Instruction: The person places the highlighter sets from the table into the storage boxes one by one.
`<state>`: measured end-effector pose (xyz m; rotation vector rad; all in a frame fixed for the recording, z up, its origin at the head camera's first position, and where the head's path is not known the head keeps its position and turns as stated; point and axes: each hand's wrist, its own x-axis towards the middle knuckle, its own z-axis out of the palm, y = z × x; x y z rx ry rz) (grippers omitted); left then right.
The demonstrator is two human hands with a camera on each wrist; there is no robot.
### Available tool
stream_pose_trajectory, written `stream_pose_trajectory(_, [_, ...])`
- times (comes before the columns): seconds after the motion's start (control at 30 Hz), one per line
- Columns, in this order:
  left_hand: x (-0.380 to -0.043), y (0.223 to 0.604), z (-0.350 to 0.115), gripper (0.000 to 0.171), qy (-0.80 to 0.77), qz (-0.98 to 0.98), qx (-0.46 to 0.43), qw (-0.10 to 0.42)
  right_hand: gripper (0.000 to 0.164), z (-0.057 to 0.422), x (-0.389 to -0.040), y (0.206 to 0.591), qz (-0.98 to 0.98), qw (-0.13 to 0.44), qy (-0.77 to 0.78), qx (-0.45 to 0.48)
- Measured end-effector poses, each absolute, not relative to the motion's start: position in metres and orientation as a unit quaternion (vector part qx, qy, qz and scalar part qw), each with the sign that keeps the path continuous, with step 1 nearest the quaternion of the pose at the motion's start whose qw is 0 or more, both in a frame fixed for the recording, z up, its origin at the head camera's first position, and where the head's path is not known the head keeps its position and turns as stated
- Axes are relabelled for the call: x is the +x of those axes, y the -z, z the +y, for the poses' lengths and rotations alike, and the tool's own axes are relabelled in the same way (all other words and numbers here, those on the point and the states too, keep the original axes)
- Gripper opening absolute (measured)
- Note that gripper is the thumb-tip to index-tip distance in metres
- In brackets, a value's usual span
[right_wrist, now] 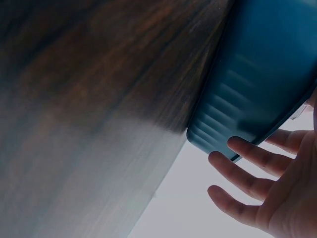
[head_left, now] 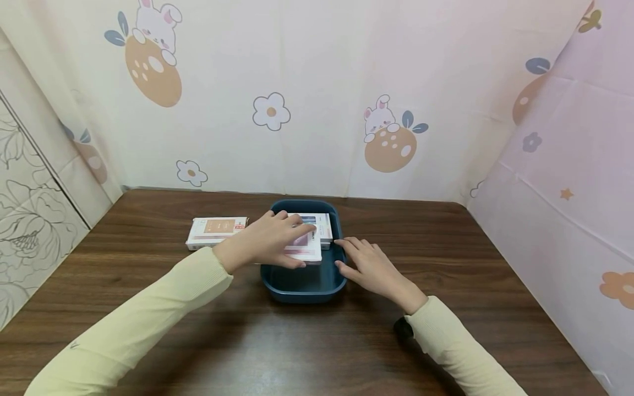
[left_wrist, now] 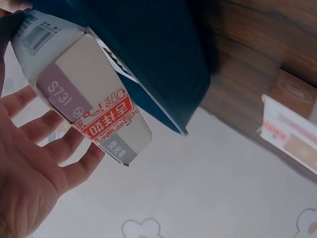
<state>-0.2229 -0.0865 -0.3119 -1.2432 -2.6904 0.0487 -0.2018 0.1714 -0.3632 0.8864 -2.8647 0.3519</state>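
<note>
My left hand [head_left: 272, 239] grips a white cardboard box [head_left: 312, 250] over the blue plastic basket [head_left: 302, 297]. In the left wrist view, this box [left_wrist: 94, 89] shows a purple patch marked S731, a red band with Chinese characters and a barcode on its end. Another white box [head_left: 325, 226] lies inside the basket at the far right, partly hidden by the held one. Spread along the basket's right side, the fingers of my right hand [head_left: 371, 269] touch its rim. The right wrist view shows those fingers against the ribbed outer wall of the basket [right_wrist: 237, 99].
A white box with an orange-brown panel [head_left: 215, 230] lies on the dark wooden table [head_left: 218, 341], left of the basket. A patterned curtain [head_left: 317, 148] hangs behind the table, with more cloth at both sides. A small black object [head_left: 403, 329] sits beneath the right wrist.
</note>
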Motion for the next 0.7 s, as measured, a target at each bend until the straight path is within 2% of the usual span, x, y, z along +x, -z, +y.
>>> stream_pose_trajectory(0.3, [-0.227, 0.317, -0.070, 0.071, -0.007, -0.907, -0.413, 0.078, 0.050, 0.171, -0.202, 0.365, -0.946, 0.071, -0.110, 0.296])
stream_pose_trajectory(0.7, [-0.230, 0.336, -0.066, 0.071, 0.031, -0.920, -0.390, 0.028, 0.050, 0.171, -0.203, 0.365, -0.947, 0.069, -0.109, 0.294])
